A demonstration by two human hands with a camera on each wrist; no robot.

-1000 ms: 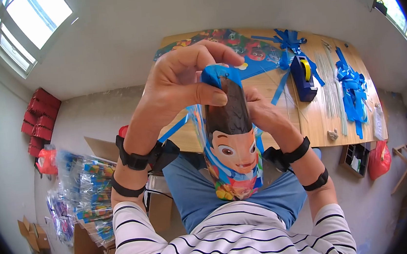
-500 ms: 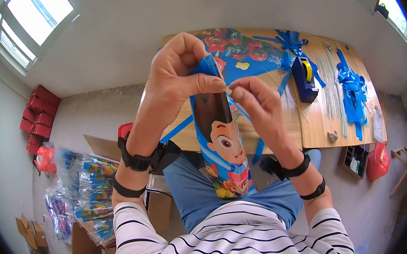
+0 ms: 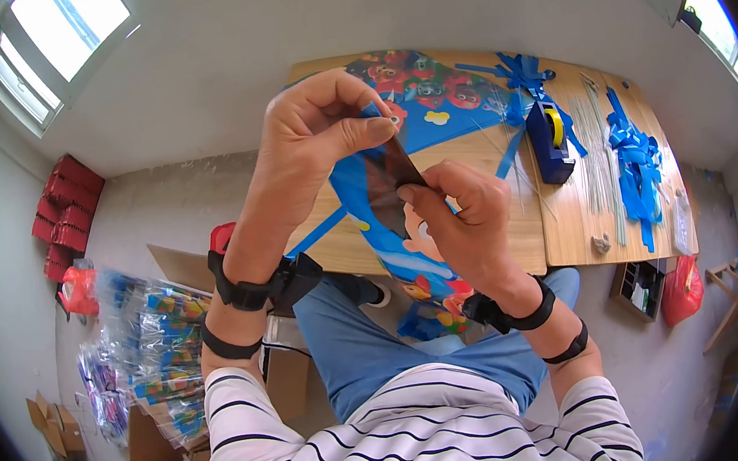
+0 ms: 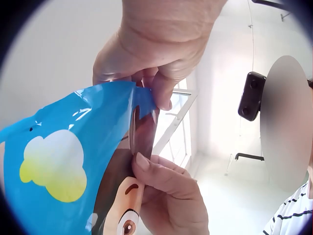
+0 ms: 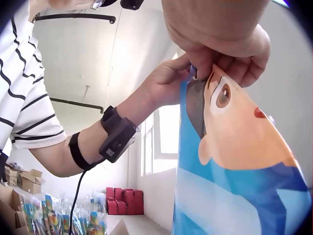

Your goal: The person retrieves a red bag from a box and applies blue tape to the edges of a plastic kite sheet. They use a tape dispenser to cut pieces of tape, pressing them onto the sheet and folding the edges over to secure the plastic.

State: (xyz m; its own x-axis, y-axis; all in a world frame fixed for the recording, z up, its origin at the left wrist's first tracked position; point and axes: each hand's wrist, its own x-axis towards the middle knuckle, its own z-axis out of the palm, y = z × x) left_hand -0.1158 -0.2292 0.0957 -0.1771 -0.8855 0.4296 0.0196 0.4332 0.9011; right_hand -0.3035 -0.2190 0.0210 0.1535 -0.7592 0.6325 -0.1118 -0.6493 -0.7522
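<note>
I'm watching the left hand (image 3: 315, 129) pinching the cartoon-printed plastic sheet (image 3: 388, 246) by its upper end, the right hand (image 3: 470, 216) gripping its brown edge; it's hanging by the wooden table (image 3: 564, 229)'s near edge. At right, a compartmented tray (image 3: 633, 305) is holding small items.

A workshop, by its tape dispenser (image 3: 547, 156), blue strips (image 3: 637, 151) and bagged goods (image 3: 171, 338).

The left hand (image 3: 311, 134), at 11 o'clock, and right hand (image 3: 470, 221), at 3, pinch a printed film (image 3: 394, 259). On the tabletop (image 3: 500, 249), a tape dispenser (image 3: 547, 156) stands at 2; bagged packets (image 3: 162, 339) lie at 8, red boxes (image 3: 69, 206) at 9.
</note>
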